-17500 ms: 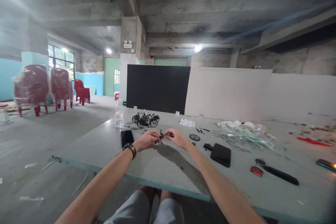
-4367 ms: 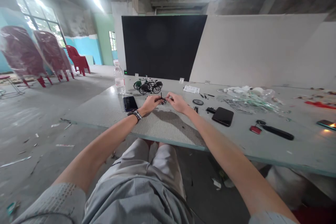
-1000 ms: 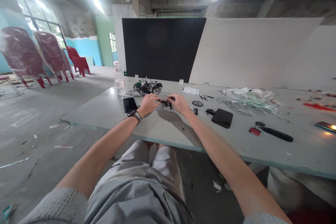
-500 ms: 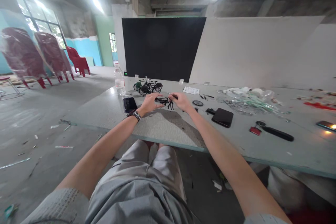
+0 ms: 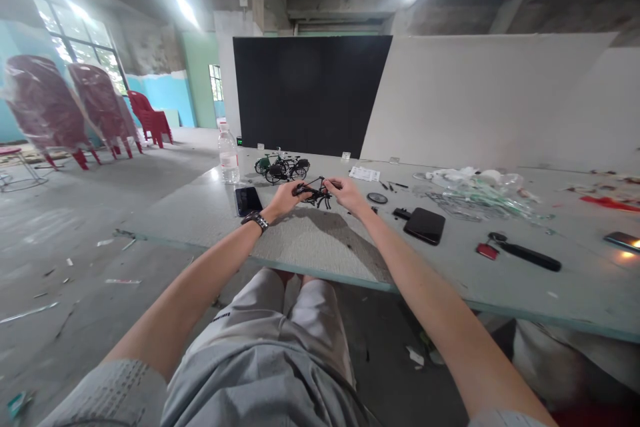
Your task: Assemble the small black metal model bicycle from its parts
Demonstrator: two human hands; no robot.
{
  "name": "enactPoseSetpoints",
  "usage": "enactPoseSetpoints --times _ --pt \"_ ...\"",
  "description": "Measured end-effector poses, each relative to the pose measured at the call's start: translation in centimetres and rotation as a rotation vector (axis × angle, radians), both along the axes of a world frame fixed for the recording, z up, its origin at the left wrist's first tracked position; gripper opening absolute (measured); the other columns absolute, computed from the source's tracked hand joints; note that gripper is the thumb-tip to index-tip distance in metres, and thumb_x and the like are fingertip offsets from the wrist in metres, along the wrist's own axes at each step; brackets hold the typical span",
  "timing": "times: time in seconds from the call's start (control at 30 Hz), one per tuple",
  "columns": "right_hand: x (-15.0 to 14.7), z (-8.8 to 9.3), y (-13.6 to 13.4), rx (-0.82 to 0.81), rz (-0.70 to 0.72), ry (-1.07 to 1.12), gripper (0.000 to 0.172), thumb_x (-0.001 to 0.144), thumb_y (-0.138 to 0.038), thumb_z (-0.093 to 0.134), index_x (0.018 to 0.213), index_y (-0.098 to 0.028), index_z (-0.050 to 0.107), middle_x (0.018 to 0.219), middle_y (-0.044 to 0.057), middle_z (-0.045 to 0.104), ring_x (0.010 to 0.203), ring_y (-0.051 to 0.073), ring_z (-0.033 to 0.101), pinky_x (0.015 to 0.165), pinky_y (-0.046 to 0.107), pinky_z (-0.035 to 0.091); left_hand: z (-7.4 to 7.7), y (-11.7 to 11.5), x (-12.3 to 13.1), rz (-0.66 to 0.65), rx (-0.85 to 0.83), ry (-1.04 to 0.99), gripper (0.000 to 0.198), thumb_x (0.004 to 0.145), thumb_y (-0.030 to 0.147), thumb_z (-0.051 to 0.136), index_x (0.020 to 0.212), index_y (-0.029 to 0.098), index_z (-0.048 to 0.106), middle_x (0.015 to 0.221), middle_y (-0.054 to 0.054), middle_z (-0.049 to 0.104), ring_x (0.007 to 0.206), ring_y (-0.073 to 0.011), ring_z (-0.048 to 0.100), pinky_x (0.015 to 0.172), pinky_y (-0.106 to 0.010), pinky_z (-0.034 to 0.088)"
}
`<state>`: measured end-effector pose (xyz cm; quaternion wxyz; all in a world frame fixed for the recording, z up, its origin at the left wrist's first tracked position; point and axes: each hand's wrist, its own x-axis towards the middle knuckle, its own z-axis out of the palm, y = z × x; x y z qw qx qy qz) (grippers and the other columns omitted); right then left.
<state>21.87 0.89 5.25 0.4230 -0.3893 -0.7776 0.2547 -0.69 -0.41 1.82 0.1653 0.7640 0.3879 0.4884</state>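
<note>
A black, partly built model bicycle [image 5: 320, 199] is between my hands, just over the table. My left hand [image 5: 286, 200], with a metal watch on its wrist, is closed on its left end. My right hand [image 5: 346, 193] pinches the upper right part of it; the fingers hide exactly which piece. Behind my hands stand small model bicycles [image 5: 280, 167] with green and dark parts. A loose wheel [image 5: 377, 198] lies to the right of my right hand.
A water bottle [image 5: 229, 159] and a phone [image 5: 249, 201] are on the left. Rightward lie a paper sheet [image 5: 365, 174], small tools [image 5: 390, 186], a black flat box [image 5: 425, 225], plastic bags [image 5: 480, 188], and a black-handled item [image 5: 530, 255]. The table's front edge [image 5: 320, 271] is near my lap.
My left hand has gone from spread fingers to a grip on the model bicycle. The bicycle is tilted and raised slightly, and my right fingers have come onto its upper part.
</note>
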Motion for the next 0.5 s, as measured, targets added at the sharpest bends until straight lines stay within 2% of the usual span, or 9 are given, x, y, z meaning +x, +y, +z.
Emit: enactPoseSetpoints --times 0.1,0.23,0.37,0.5 --pt "0.02 -0.06 0.32 0.041 -0.02 -0.048 0.062 0.088 -0.076 0.056 0.086 -0.016 0.073 0.084 0.012 0.075 0.072 0.022 0.064 0.065 0.032 0.043 -0.05 -0.06 0.03 0.002 -0.008 -0.001 0.035 0.089 0.047 0.069 0.104 0.016 0.074 0.078 -0.003 0.068 0.067 -0.0152 0.053 0.066 -0.028 0.041" --pt "-0.05 -0.13 0.39 0.063 -0.035 -0.077 0.063 0.087 -0.077 0.055 0.087 -0.017 0.074 0.089 0.013 0.078 0.083 0.029 0.07 0.072 0.035 0.046 0.0 -0.16 0.01 -0.024 -0.002 -0.003 0.036 0.091 0.047 0.067 0.107 0.016 0.072 0.089 -0.006 0.072 0.077 -0.0178 0.06 0.073 -0.029 0.046" --pt "-0.17 -0.08 0.07 0.058 -0.062 -0.095 0.063 0.089 -0.076 0.053 0.086 -0.017 0.076 0.088 0.014 0.077 0.078 0.028 0.068 0.068 0.034 0.045 0.24 -0.37 0.03 -0.032 -0.022 -0.018 0.033 0.094 0.045 0.064 0.11 0.016 0.069 0.102 -0.009 0.072 0.089 -0.0207 0.064 0.08 -0.03 0.049" --pt "-0.22 0.05 -0.08 0.056 -0.066 -0.13 0.062 0.089 -0.074 0.054 0.088 -0.017 0.078 0.089 0.013 0.077 0.076 0.027 0.067 0.066 0.033 0.044 0.24 -0.33 0.13 -0.056 -0.016 -0.054 0.03 0.095 0.043 0.063 0.108 0.017 0.067 0.106 -0.009 0.072 0.094 -0.0215 0.065 0.087 -0.032 0.049"
